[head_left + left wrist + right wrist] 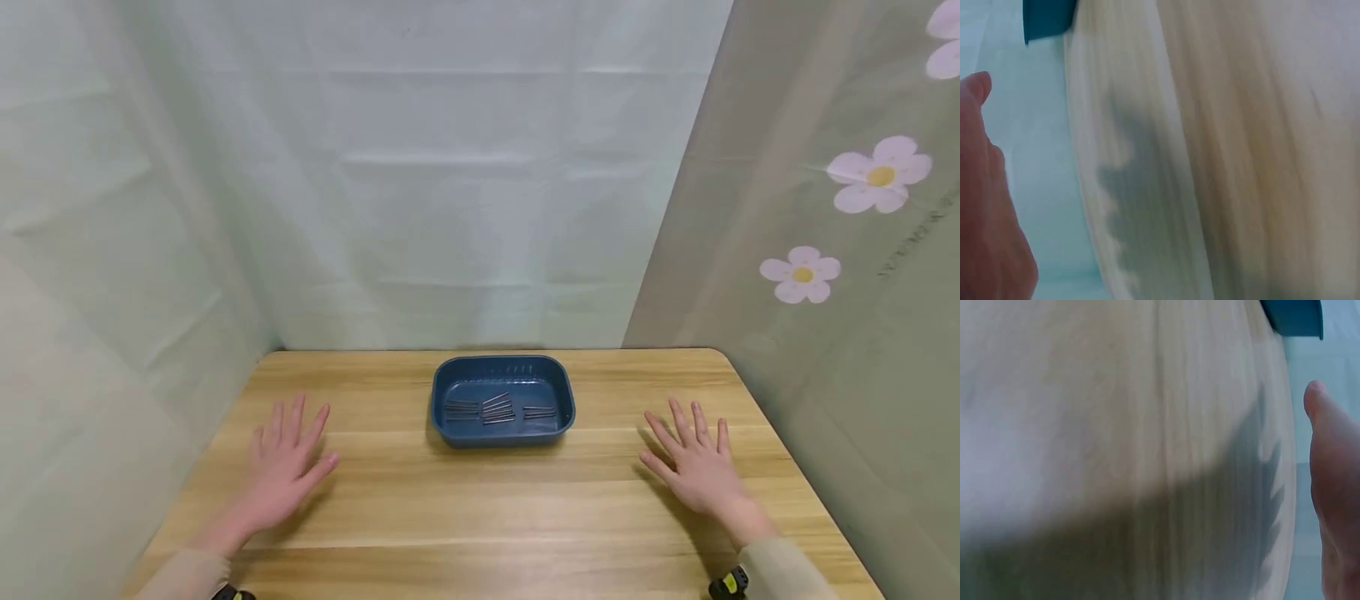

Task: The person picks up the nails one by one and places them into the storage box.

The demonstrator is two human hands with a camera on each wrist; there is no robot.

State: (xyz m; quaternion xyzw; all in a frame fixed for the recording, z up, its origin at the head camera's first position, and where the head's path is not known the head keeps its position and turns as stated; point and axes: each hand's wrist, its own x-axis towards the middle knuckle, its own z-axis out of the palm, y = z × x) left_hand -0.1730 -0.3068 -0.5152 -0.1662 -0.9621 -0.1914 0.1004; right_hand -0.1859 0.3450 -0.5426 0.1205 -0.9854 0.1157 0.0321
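Note:
A blue rectangular tray (502,439) sits toward the back middle of the table. Inside it lie several thin metal nails or pins, too small to tell which: a left group (461,409), a fanned middle group (497,408) and a right group (538,412). My left hand (283,477) hovers over the table to the left of the tray, fingers spread and holding nothing. On the other side my right hand (697,467) is likewise spread, apart from the tray. Each wrist view catches a corner of the tray (1047,19) and part of the hand, with its shadow on the wood.
The wooden table (480,517) has rounded back corners. Pale green cloth (465,183) hangs behind it and at the left, and a flower-printed cloth (847,350) hangs at the right. Dark wrist straps (727,583) show at the cuffs.

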